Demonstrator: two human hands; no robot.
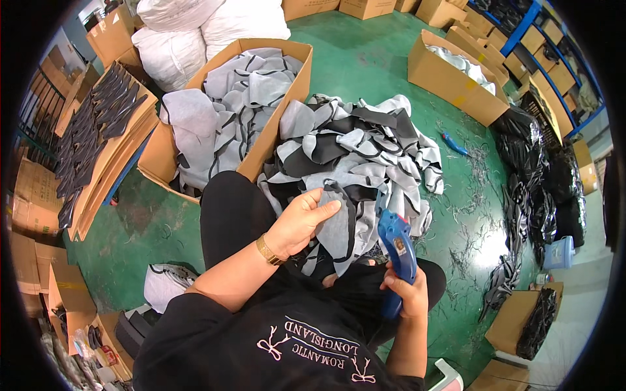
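Note:
My left hand [297, 225] pinches the upper edge of a grey fabric piece [338, 228] with black edging, which hangs down in front of my lap. In my right hand [407, 290] is a blue handheld electric cutter [398, 241], gripped by its handle. Its head points away from me, just right of the hanging piece, and I cannot tell whether the blade touches fabric. Beyond both hands lies a large heap of grey and black fabric pieces [358, 143] on the floor.
A long cardboard box [277, 124] full of similar pieces stands at the left of the heap. Another box [450, 85] is at the far right. A second blue tool [454, 143] lies on the green floor among dark trimmings [479, 176]. Black plastic bags [541, 163] line the right side.

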